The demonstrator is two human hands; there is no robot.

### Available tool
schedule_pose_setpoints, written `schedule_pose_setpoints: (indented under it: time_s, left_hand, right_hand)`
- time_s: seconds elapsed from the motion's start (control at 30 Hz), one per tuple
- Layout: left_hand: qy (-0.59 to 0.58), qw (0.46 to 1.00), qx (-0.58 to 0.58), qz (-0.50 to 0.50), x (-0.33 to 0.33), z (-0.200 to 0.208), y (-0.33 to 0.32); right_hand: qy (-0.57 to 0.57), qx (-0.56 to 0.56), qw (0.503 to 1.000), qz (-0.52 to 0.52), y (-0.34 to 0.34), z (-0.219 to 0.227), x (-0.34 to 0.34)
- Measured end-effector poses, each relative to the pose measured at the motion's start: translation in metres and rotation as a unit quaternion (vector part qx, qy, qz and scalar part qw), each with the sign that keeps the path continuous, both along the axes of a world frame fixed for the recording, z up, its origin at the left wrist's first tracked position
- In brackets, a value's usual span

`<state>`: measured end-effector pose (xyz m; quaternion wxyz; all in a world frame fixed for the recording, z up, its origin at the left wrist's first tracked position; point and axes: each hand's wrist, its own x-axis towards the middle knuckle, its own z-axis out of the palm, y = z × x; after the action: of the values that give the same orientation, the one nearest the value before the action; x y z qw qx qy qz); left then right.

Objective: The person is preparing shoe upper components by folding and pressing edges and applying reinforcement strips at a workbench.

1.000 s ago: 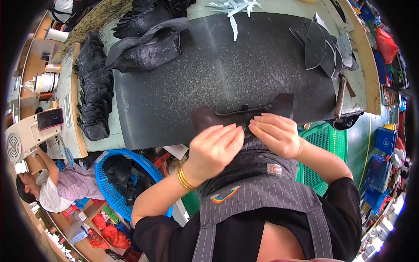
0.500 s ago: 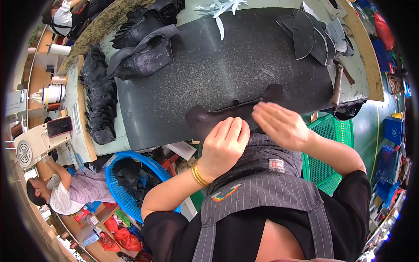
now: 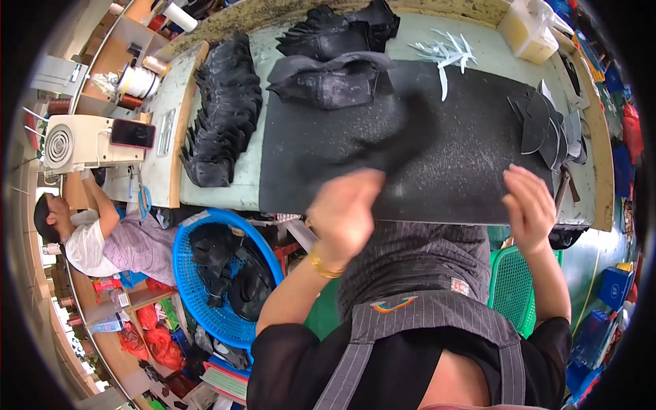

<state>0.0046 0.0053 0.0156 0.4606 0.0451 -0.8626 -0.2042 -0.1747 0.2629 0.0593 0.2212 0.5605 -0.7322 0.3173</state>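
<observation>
My left hand [image 3: 345, 215], smeared by motion, is closed at the near end of a curved black leather-like piece [image 3: 406, 140]. The piece is blurred and raised over the dark board [image 3: 471, 137], its far end pointing away from me. Near the board's front right edge, my right hand [image 3: 531, 212] is held up with its thumb apart from the bent fingers and nothing visible in it. Beyond the black piece lies a stack of similar folded black pieces [image 3: 335, 85] at the board's far left corner.
Left of the board runs a long row of overlapping black pieces [image 3: 222, 116]. White strips [image 3: 447, 51] lie behind; dark flat cutouts [image 3: 547, 126] and a hammer-like tool [image 3: 564, 191] lie right. A blue basket [image 3: 181, 273] and green basket [image 3: 502, 273] stand below. A person [image 3: 116, 239] sits left.
My left hand has lifted the black piece off the board's front edge, swinging it away from me. My right hand has let go and moved right. The whole view has shifted.
</observation>
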Motion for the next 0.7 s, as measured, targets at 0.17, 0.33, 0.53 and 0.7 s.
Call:
schedule_pose_setpoints:
  time_s: [0.17,0.33,0.53,0.7]
  left_hand:
    - [-0.117,0.929,-0.047,0.349,0.031,-0.021,-0.116]
    - [-0.237,0.958,-0.15,0.059,-0.036,-0.009,-0.117]
    - [-0.214,0.947,-0.24,0.021,-0.093,-0.002,-0.152]
    - [-0.186,0.973,-0.117,-0.067,-0.045,0.014,-0.104]
  right_hand:
    - [-0.097,0.054,0.994,0.007,-0.068,-0.01,-0.028]
    - [-0.2,0.111,0.966,0.118,-0.174,-0.03,-0.057]
    - [-0.117,0.078,0.986,0.085,-0.272,-0.05,-0.078]
    - [-0.202,0.196,0.959,0.035,-0.289,-0.046,-0.089]
